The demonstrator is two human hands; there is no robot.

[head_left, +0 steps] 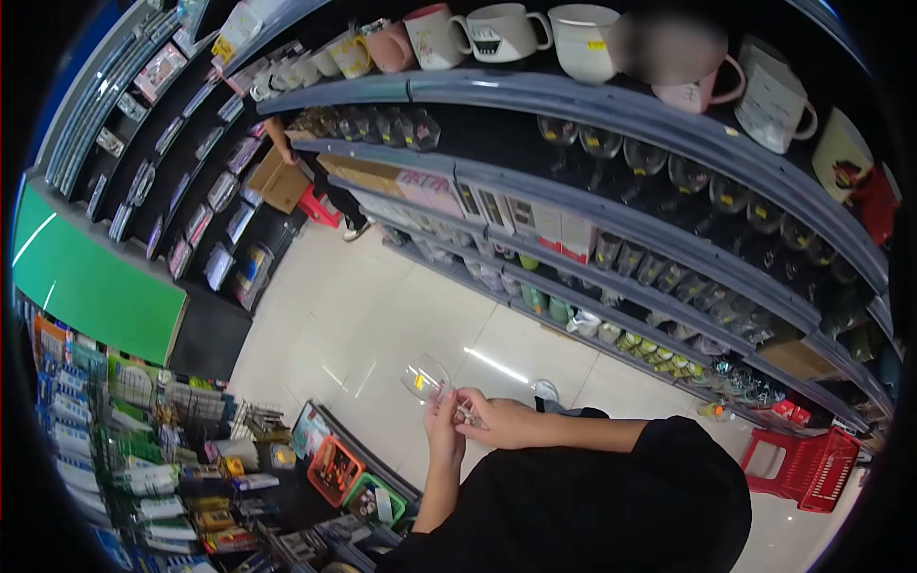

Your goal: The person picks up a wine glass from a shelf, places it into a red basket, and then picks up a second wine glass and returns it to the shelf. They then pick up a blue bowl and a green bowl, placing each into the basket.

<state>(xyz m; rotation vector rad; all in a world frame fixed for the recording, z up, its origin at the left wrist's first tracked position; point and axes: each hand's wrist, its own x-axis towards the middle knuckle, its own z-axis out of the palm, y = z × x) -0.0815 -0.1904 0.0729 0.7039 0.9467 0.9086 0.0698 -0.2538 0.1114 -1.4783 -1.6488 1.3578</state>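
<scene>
A clear stemmed wine glass [425, 375] with a yellow sticker on its bowl is held out over the floor, tilted with the bowl pointing away from me. My left hand [442, 432] is closed around its stem. Pressed up close against it, my right hand [489, 421] has its fingers closed at the stem and foot end. The fingers partly hide the lower part of the glass.
Mugs [501, 33] line the top shelf on the right, with stemmed glasses [688, 172] below. Another person's arm [280, 140] is by a cardboard box [279, 181]. A red basket [826, 468] stands on the floor. Packaged goods [143, 477] hang at left.
</scene>
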